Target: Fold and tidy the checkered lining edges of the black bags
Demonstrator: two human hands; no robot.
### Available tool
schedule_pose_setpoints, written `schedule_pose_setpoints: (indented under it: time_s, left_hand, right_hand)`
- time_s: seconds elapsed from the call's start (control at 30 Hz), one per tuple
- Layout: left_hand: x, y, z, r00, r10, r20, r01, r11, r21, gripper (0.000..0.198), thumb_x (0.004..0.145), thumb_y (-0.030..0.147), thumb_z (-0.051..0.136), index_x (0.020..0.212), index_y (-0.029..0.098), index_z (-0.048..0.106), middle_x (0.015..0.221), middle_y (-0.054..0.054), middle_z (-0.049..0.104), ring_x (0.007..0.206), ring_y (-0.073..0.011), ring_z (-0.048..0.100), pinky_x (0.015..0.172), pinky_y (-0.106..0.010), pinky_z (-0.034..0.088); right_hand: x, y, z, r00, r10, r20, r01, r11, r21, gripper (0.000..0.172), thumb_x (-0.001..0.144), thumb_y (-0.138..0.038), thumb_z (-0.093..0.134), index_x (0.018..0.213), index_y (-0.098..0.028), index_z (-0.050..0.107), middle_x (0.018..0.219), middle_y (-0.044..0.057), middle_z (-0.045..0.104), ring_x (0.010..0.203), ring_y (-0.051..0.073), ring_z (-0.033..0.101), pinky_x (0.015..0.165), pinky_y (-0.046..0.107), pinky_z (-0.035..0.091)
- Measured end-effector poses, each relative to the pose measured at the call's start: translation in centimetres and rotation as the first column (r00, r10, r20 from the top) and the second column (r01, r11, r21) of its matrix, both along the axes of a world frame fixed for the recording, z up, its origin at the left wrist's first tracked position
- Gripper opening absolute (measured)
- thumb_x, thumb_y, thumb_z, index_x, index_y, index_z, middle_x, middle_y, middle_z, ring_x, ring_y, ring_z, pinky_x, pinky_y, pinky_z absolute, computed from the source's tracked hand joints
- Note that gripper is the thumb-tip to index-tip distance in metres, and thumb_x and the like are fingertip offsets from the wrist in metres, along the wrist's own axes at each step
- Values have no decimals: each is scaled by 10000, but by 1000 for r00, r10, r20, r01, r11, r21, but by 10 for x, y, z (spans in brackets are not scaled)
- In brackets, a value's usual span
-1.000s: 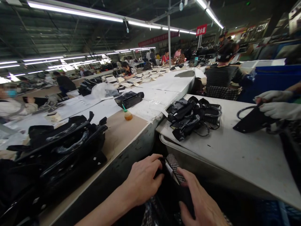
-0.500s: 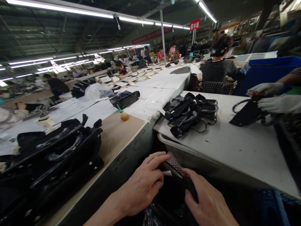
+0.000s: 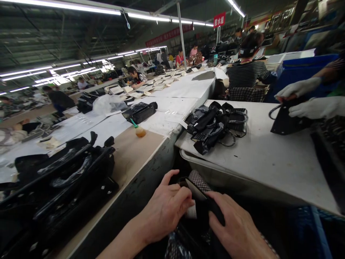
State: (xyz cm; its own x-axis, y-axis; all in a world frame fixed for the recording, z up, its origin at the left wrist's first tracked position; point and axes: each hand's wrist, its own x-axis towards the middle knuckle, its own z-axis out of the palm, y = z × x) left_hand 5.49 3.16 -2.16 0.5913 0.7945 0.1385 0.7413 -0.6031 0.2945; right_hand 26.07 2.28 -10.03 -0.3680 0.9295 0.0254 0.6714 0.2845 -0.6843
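Note:
A black handbag (image 3: 199, 226) is held low in front of me, its opening facing up and a pale inner edge showing. My right hand (image 3: 234, 223) grips its right side, thumb inside and fingers over the outside. At the opening's left edge, my left hand (image 3: 165, 207) has its fingers pinched, with the index finger or another one raised. Beside those fingertips a small white label (image 3: 191, 211) shows inside the bag. Checked cloth (image 3: 198, 181) lies just beyond the bag. The bag's lower part is dark and partly hidden.
Stacked black bags (image 3: 78, 180) lie on the left table near a glue bottle (image 3: 140, 131) with a green nozzle. More black bags (image 3: 215, 124) sit on the white table (image 3: 258, 162) at right. A co-worker's gloved hands (image 3: 312, 108) hold a black piece there. Blue bins stand at right.
My left fingers have drawn in and down along the bag's edge, and more of the white label shows. At right, the co-worker's black piece has tilted more upright. The view has shifted slightly.

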Motion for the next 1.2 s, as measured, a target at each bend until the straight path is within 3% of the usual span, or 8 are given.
schedule_pose_setpoints:
  time_s: [0.1,0.23,0.4,0.67,0.83,0.97,1.07,1.2]
  left_hand:
    - [4,2,5,992,72,-104,-82,992,-96,58,938,139,491,947,169,540,739,40,617,693,-122,595,1144,-440,224]
    - [6,5,14,964,72,-255,-133,964,-230,95,869,169,611,958,198,594,951,-3,680,918,-193,641,1051,-451,334]
    - [7,9,20,936,20,-351,-126,952,-279,19,876,232,628,873,215,636,891,18,693,854,-205,659,946,-431,396]
    - [14,15,20,930,20,-367,-134,948,-288,37,839,220,668,804,221,658,828,37,687,803,-183,643,870,-395,401]
    - [12,15,12,959,-44,-278,15,994,-105,211,907,198,559,708,205,625,764,35,637,761,-143,590,1013,-447,333]
    - [10,14,7,975,-70,-212,93,991,100,191,907,199,567,728,185,632,1188,-17,633,1200,-243,499,1129,-466,263]
    - [10,20,6,959,-134,-248,154,986,64,144,910,188,549,809,159,648,1403,-46,535,1308,-259,446,1058,-384,404]
    - [19,40,12,920,-217,-328,217,975,-37,121,911,213,564,852,177,662,1202,-9,684,1059,-214,636,875,-342,516]
  right_hand:
    - [-6,-4,-1,1000,6,-30,-3,995,101,408,812,-194,416,1179,-204,595,1022,87,690,927,253,672,794,433,574]
    - [-11,-6,-1,998,35,-45,-24,976,215,393,805,-167,421,1159,-193,589,975,85,697,858,244,684,724,418,597]
    - [-11,-6,-2,996,43,-73,-19,950,312,367,802,-150,412,1120,-195,590,958,85,708,827,242,693,688,401,608]
    - [-4,-4,-3,997,25,-75,-7,973,231,399,798,-156,421,1145,-180,617,985,89,711,868,245,692,747,421,605]
    - [3,0,-3,995,86,-59,-79,990,120,440,886,-242,485,1319,-201,554,1130,77,697,996,247,671,842,416,591]
    - [6,1,-2,994,107,-19,-105,990,90,413,918,-235,487,1325,-223,552,1118,68,694,985,242,660,858,412,577]
    - [7,3,-3,996,89,-2,-87,981,171,387,907,-173,461,1268,-207,596,1158,76,676,1018,254,634,893,429,552]
    - [13,7,-5,996,84,6,-84,983,161,379,910,-141,441,1247,-193,604,1161,79,672,985,255,626,868,445,541]
